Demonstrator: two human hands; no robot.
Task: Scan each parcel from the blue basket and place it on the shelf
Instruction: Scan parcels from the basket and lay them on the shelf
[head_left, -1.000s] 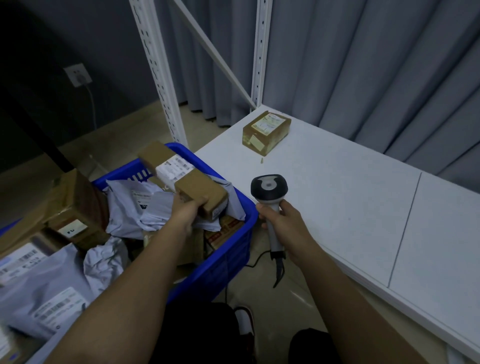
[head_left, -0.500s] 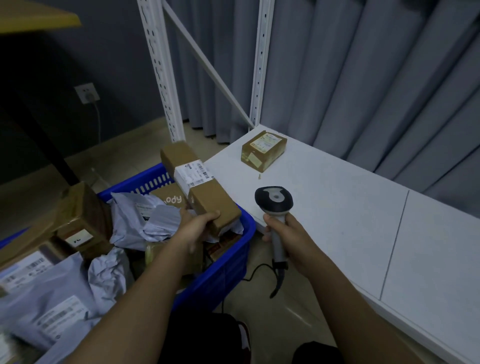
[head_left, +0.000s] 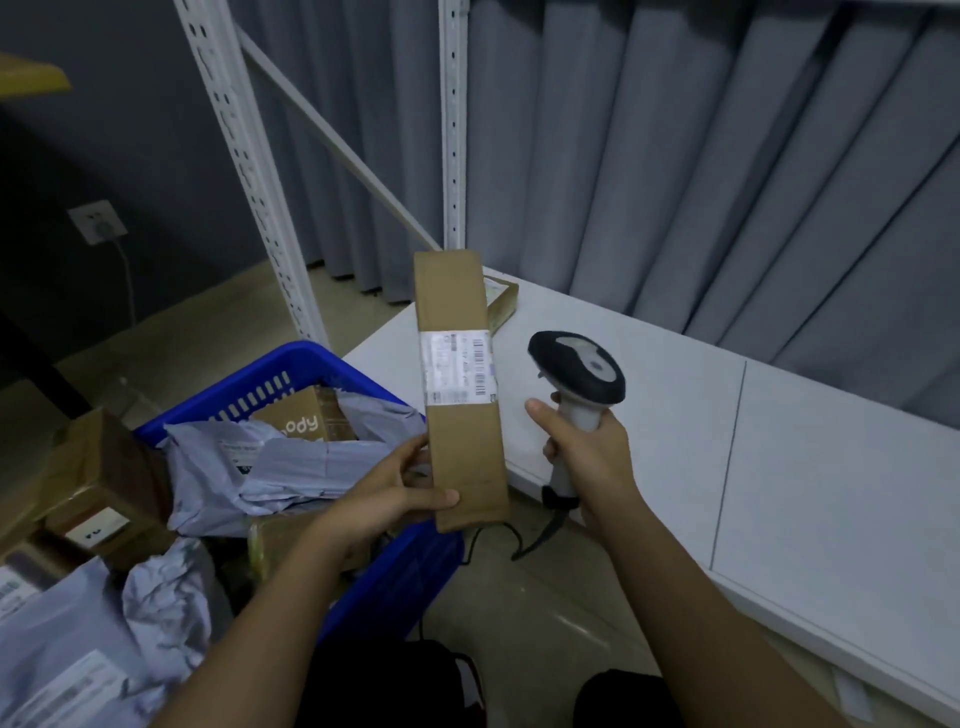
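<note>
One parcel held upright (one scanner beside).

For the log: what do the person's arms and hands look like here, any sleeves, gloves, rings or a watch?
Both forearms are bare as far as the frame shows, with no sleeve edge in view. The left hand and the right hand wear no gloves, and no ring, watch or wristband shows on either. Dark clothing shows at the bottom edge, below the arms.

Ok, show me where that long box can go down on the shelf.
The shelf is bare from the scanner rightward, across the panel seam to the curtain. The far left corner holds a small box. The basket is crowded with parcels. The left hand holds the long box.
</note>
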